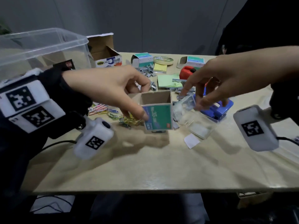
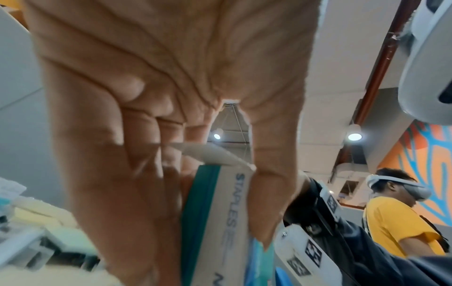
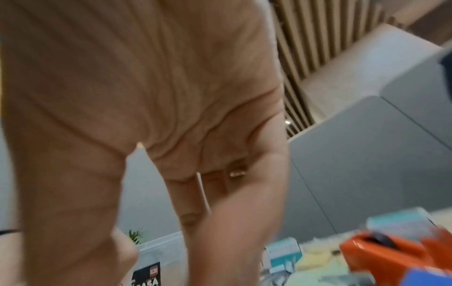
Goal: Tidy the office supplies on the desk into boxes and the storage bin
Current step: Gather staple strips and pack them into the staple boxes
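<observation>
My left hand [image 1: 139,101] grips an open-topped green staples box [image 1: 157,116] just above the desk, thumb on the near face and fingers on the far side. The left wrist view shows the same staples box [image 2: 220,222] pinched between thumb and fingers. My right hand [image 1: 194,97] reaches down with straight fingers over a pile of loose staple strips [image 1: 184,92] and holds nothing. Right beneath it sits a blue stapler [image 1: 216,109]. The clear storage bin [image 1: 40,46] stands at the back left.
Coloured paper clips [image 1: 110,110] lie left of the box and a clear plastic case [image 1: 194,122] lies right of it. Farther back are a cardboard box [image 1: 106,57], two teal boxes [image 1: 142,59], a tape roll [image 1: 163,60], sticky notes [image 1: 168,80] and a red stapler [image 1: 187,71].
</observation>
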Demonstrator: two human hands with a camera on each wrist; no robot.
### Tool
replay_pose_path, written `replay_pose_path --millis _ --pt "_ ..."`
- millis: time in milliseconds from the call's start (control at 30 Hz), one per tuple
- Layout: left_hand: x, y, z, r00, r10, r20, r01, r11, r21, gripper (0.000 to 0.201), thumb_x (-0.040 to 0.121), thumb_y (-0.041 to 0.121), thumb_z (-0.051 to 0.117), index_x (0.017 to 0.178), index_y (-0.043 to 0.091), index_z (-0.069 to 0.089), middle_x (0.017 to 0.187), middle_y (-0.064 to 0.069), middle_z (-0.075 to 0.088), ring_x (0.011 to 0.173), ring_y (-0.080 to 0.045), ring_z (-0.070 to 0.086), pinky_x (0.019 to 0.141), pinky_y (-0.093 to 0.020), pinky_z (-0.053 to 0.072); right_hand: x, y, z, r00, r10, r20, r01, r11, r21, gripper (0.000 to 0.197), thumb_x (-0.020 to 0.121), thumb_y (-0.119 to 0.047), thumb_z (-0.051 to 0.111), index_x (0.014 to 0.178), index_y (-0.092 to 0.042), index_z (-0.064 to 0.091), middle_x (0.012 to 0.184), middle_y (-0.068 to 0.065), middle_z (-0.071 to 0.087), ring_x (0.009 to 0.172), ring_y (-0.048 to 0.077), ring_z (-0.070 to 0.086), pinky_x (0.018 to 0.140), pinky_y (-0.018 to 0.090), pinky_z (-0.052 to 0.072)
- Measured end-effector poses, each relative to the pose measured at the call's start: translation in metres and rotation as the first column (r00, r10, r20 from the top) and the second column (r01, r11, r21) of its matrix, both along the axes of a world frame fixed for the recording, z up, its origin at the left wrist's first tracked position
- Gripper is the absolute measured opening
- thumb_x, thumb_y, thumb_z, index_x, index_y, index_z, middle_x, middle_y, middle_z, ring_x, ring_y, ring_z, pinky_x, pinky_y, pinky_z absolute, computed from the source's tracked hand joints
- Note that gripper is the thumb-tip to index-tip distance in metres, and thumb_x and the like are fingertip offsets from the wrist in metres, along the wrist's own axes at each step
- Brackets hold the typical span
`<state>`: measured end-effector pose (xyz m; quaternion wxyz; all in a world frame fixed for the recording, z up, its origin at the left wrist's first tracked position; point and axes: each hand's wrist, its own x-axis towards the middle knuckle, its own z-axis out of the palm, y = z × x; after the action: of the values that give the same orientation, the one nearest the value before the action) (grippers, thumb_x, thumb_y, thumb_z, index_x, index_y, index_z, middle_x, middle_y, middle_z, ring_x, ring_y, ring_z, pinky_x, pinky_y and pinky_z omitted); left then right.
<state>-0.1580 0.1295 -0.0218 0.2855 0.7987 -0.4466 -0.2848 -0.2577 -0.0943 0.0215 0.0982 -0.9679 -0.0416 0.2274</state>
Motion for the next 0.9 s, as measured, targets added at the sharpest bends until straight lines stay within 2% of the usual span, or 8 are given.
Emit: replay_pose_path --millis 100,167,267,367,500,667,800,900 --pt "0.011 -0.013 0.018 1.0 0.026 0.016 -0.025 0.999 -0.036 0.035 0.066 0.016 0.082 0.081 0.001 0.054 0.081 -0.016 0.074 0.073 -0.027 0.072 0.066 -0.036 0.06 0.011 -0.011 -0.006 0.961 -0.27 -0.055 0.267 0.867 0.42 0.039 0.101 -0.038 0.043 0.124 -0.01 0.058 0.101 0.012 0.075 0.09 0.026 0.073 0.064 0.033 0.062" --pt "0.018 -0.028 0.03 0.998 0.046 0.037 -0.044 0.997 -0.061 0.035 0.068 0.014 0.081 0.085 -0.002 0.055 0.082 -0.018 0.074 0.078 -0.029 0.073 0.071 -0.039 0.061 0.017 -0.016 -0.007 0.91 -0.373 -0.178 0.404 0.709 0.577 0.061 0.1 -0.051 0.033 0.127 -0.001 0.054 0.109 0.025 0.069 0.098 0.036 0.07 0.068 0.038 0.062" --pt "0.025 -0.053 0.044 0.997 0.07 0.044 -0.065 0.993 -0.102 0.034 0.07 0.012 0.08 0.089 -0.001 0.056 0.082 -0.018 0.074 0.08 -0.028 0.074 0.071 -0.036 0.061 0.022 -0.029 -0.004 0.888 -0.358 -0.289 0.454 0.575 0.681 0.09 0.084 -0.069 0.032 0.132 0.004 0.052 0.12 0.032 0.062 0.101 0.039 0.068 0.074 0.038 0.061" --pt "0.031 -0.079 0.051 0.996 0.073 0.05 -0.066 0.989 -0.13 0.032 0.072 0.011 0.081 0.092 0.001 0.058 0.083 -0.018 0.074 0.08 -0.026 0.074 0.068 -0.032 0.061 0.023 -0.046 0.001 0.881 -0.419 -0.22 0.443 0.568 0.693 0.093 0.075 -0.07 0.043 0.131 0.003 0.055 0.124 0.03 0.061 0.101 0.034 0.067 0.073 0.033 0.062" --pt "0.038 -0.123 0.051 0.995 0.077 0.068 -0.065 0.983 -0.17 0.029 0.073 0.01 0.082 0.089 0.002 0.06 0.084 -0.019 0.073 0.077 -0.024 0.074 0.068 -0.033 0.06 0.026 -0.074 0.001 0.827 -0.55 -0.114 0.464 0.555 0.69 0.081 0.074 -0.055 0.059 0.133 0.001 0.054 0.116 0.025 0.063 0.096 0.031 0.066 0.072 0.033 0.06" --pt "0.047 -0.186 0.032 0.985 0.106 0.135 -0.08 0.979 -0.185 0.032 0.07 0.004 0.083 0.087 0.004 0.056 0.086 -0.021 0.072 0.066 -0.022 0.073 0.055 -0.03 0.059 0.033 -0.114 -0.006 0.733 -0.667 -0.133 0.563 0.486 0.669 0.082 0.071 -0.046 0.066 0.136 0.002 0.05 0.111 0.021 0.063 0.091 0.026 0.063 0.076 0.035 0.057" --pt "0.051 -0.221 0.014 0.956 0.026 0.291 -0.005 0.997 -0.072 0.038 0.062 0.013 0.09 0.073 0.015 0.054 0.069 0.001 0.065 0.05 -0.006 0.061 0.043 -0.018 0.046 0.033 -0.137 -0.029 0.717 -0.666 -0.205 0.651 0.536 0.537 0.079 0.07 -0.045 0.068 0.134 -0.001 0.053 0.094 0.009 0.063 0.082 0.019 0.062 0.08 0.034 0.05" --pt "0.051 -0.236 0.004 0.936 -0.019 0.352 0.021 1.0 -0.001 0.038 0.06 0.018 0.091 0.074 0.017 0.055 0.066 0.007 0.057 0.052 -0.006 0.055 0.045 -0.022 0.046 0.031 -0.146 -0.04 0.72 -0.648 -0.248 0.673 0.563 0.48 0.075 0.07 -0.047 0.068 0.128 0.0 0.059 0.096 0.01 0.065 0.089 0.021 0.062 0.081 0.034 0.054"
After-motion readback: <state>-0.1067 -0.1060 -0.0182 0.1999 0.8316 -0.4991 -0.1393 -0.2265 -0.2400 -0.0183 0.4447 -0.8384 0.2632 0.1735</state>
